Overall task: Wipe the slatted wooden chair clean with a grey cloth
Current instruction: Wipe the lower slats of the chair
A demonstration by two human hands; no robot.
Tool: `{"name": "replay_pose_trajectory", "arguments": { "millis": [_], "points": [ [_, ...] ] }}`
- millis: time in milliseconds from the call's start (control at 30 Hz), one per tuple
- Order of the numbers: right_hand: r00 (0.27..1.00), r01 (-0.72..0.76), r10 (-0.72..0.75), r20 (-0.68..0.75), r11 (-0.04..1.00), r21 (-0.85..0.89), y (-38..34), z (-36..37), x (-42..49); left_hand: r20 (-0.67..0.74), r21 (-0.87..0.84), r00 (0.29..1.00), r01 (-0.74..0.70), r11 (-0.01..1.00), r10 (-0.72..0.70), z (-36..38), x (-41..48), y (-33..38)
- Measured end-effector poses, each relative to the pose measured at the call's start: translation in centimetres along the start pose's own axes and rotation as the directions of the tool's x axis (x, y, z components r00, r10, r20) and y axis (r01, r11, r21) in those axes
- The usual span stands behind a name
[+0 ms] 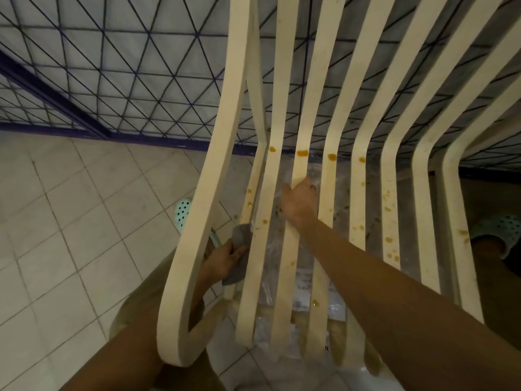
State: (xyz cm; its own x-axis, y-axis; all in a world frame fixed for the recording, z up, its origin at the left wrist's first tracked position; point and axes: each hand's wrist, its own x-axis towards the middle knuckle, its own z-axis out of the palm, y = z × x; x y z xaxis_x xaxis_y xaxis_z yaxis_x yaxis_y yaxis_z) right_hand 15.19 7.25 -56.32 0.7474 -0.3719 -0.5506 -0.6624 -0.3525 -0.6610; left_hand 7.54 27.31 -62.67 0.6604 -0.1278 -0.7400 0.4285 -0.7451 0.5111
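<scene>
We look down over the slatted wooden chair (332,176), its pale cream slats running from the top of the frame down toward us and bending at the middle. Orange-brown stains (302,152) sit in a row across the bend of several slats, and smaller spots of the same colour are scattered on the seat slats nearer the right side.

Our left hand (224,259) is low at the chair's left edge, tucked between the looping armrest (194,235) and the outermost slat. Its fingers are closed around the grey cloth (239,244) — the cloth is bunched in the grasp, its upper end pressed against the side of that outer slat and a loose end hanging below the hand.

Our right hand (300,200) reaches in from the lower right, the bare forearm crossing over several seat slats. The hand is curled around one slat just below the bend, thumb on one side and fingers wrapped over the other; a ring shows on one finger.

Under the seat lies a sheet of clear plastic (298,280) on the tiled floor (70,221), with some printed text on it too small to read. Mint-green perforated clogs (183,213) show at the left and at the far right edge. Behind the chair stands a dark metal grille (127,66) with a crossed triangular pattern.
</scene>
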Motion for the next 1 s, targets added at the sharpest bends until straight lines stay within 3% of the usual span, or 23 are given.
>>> {"name": "replay_pose_trajectory", "arguments": {
  "millis": [100, 233, 333, 467, 767, 1000],
  "points": [
    [0.992, 0.101, -0.099, -0.081, 0.995, 0.019, 0.9, 0.7, -0.2, -0.048, 0.005, 0.999, -0.020, 1.000, 0.020, 0.2, 1.7, 0.5],
    [0.971, 0.166, -0.167, -0.169, 0.986, -0.021, 1.6, 1.2, 0.3, -0.098, -0.135, 0.992, -0.091, 0.987, 0.078, -0.2, 4.2, 1.9],
    [0.968, 0.172, -0.178, -0.178, 0.984, -0.048, 1.5, 1.4, 0.6, -0.203, -0.089, 0.978, -0.070, 0.994, 0.050, -0.7, 6.3, 3.0],
    [0.967, 0.160, -0.171, -0.189, 0.984, -0.072, 1.6, 1.6, 0.5, -0.191, -0.012, 0.974, -0.129, 0.992, 0.124, -1.6, 9.0, 5.1],
    [0.969, 0.157, -0.167, -0.182, 0.985, -0.071, 1.9, 1.8, 1.1, -0.227, 0.125, 0.971, -0.053, 0.991, 0.081, -5.3, 16.2, 11.7],
    [0.971, 0.150, -0.161, -0.176, 0.986, -0.074, 2.2, 1.9, 1.6, -0.188, -0.013, 0.982, -0.020, 1.000, 0.017, -7.4, 19.4, 14.9]
  ]
}}
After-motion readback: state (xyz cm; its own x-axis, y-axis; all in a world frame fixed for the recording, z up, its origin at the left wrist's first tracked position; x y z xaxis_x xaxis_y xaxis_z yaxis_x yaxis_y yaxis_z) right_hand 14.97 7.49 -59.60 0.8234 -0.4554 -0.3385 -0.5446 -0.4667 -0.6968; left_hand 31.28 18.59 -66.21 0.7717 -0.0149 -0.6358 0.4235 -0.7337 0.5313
